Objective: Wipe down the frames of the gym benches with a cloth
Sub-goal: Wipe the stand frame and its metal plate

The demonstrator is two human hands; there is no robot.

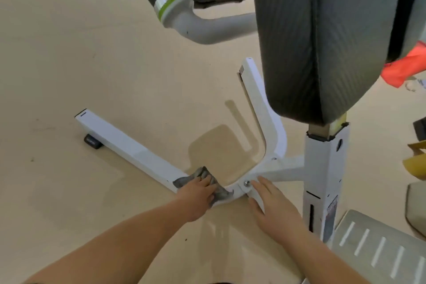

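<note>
left hand (198, 191): palm down, fingers apparently curled round cloth (182, 181) | right hand (275, 206): flat, fingers straight

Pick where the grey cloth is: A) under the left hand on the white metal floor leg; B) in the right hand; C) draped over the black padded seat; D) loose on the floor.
A: the left hand holds the crumpled grey cloth against the white metal floor leg, while the right hand lies flat and empty.

Both forearms (138, 237) are bare to the wrists. The left hand (198, 191) and right hand (274, 210) are bare too.
</note>
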